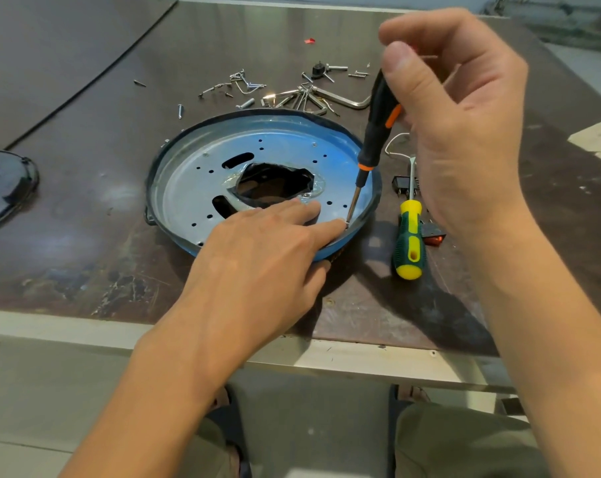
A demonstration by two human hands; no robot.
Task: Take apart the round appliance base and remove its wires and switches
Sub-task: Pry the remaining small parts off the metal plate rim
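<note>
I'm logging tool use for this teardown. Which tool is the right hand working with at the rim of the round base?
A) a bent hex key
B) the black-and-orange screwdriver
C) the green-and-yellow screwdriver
B: the right hand pinches the black-and-orange screwdriver, its tip down at the rim of the round base, while the green-and-yellow screwdriver lies untouched on the table.

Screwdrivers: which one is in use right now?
The black-and-orange screwdriver, held in the right hand with its tip at the rim of the round base. The green-and-yellow screwdriver lies untouched on the table beside it.
</note>
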